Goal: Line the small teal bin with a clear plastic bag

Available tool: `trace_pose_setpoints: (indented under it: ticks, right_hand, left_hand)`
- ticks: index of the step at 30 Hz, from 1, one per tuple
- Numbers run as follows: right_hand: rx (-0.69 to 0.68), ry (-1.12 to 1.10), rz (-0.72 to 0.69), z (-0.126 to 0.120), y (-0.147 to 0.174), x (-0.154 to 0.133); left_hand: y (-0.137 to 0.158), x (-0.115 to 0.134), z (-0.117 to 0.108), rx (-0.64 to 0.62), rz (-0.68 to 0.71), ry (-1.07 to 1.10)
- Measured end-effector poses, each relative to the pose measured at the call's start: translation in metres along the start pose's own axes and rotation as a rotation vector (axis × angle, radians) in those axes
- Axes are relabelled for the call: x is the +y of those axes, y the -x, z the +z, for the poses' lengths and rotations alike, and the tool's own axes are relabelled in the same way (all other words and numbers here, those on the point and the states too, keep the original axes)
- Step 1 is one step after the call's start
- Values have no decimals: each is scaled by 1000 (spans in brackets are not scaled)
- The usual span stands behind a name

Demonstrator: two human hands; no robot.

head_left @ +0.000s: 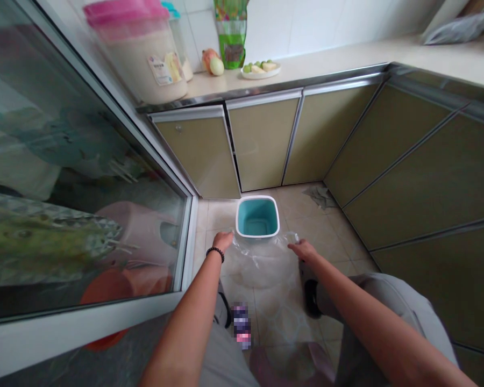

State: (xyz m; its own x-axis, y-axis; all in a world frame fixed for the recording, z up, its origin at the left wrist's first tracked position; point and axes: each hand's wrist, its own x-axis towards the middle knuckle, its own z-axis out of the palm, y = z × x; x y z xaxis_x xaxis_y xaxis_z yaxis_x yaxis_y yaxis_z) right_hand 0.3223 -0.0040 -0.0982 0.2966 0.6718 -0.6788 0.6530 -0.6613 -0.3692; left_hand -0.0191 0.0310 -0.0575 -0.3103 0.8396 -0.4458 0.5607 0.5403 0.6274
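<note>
A clear plastic bag (266, 266) is stretched wide between my two hands, low over the tiled floor. My left hand (223, 241), with a dark bead bracelet at the wrist, pinches one side of its mouth. The opposite side is gripped by my right hand (302, 250). Just beyond the bag stands a trash bin (240, 217) with a white rim and a teal inside, upright on the floor. Nothing shows inside the bin. The bag's near part is see-through and its lower edge is hard to make out.
Cabinets (264, 140) line the back and right. On the counter are a pink-lidded container (141, 64), onions (212, 62), a green bag (230, 37) and a plate of food (262, 74). A glass door (80, 177) bounds the left; a grey cloth (320, 196) lies near the corner.
</note>
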Motion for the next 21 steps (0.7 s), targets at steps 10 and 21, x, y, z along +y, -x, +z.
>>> trace_pose_setpoints:
  ticks: [10, 21]
  right_hand:
    - [144, -245, -235, -25, 26, -33]
    - [-225, -665, -1112, -163, 223, -102]
  left_hand:
    - [33, 56, -44, -128, 222, 261]
    - [174, 168, -154, -1021, 745, 367]
